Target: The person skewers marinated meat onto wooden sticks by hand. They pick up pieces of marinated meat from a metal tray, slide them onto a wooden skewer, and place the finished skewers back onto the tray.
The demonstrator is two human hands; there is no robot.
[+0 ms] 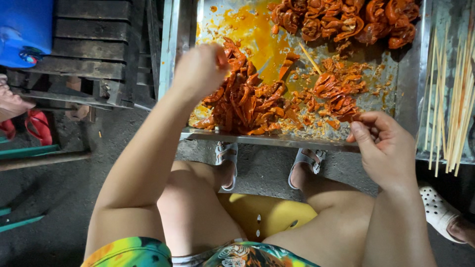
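Note:
A steel tray point(405, 74) smeared with orange sauce holds a loose pile of red marinated meat strips point(247, 101). Several finished coiled skewers point(346, 20) lie at its far right. My left hand point(200, 69) is over the pile, fingers closed on a meat strip. My right hand point(381, 148) is at the tray's near right edge, pinching a skewer with coiled meat point(339, 96) on it. A bare bamboo stick point(309, 57) lies in the tray's middle.
A bundle of bamboo sticks point(452, 109) lies on a second tray to the right. A blue container point(24, 29) and dark wooden pallet point(94, 44) are at upper left. Another person's white clog point(438, 207) is at right, a foot with red sandals point(20, 118) at left. I sit on a yellow stool point(262, 215).

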